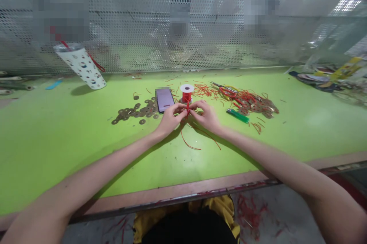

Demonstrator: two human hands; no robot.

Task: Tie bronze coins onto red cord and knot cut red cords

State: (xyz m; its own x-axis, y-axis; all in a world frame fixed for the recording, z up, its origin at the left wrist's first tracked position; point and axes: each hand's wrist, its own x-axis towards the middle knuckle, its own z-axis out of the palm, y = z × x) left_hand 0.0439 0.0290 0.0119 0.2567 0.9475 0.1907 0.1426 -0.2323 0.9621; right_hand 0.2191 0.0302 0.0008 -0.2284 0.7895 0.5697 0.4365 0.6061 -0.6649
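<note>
My left hand [171, 117] and my right hand [207, 116] meet over the green table [57, 137], fingers pinched together on a length of red cord [187, 109]. The cord's loose ends trail toward me across the tabletop. Just behind my fingers stands a spool of red cord [187, 93] with a white flange. Whether a coin sits between my fingertips I cannot tell.
Several old bronze coins [134, 113] lie scattered left of a purple phone [164, 99]. Right of the spool: a heap of strung coins and red cord scraps [252, 100], scissors [226, 90], a green lighter [237, 115]. A patterned cup [83, 67] leans at back left. Perforated metal screen [183, 37] behind.
</note>
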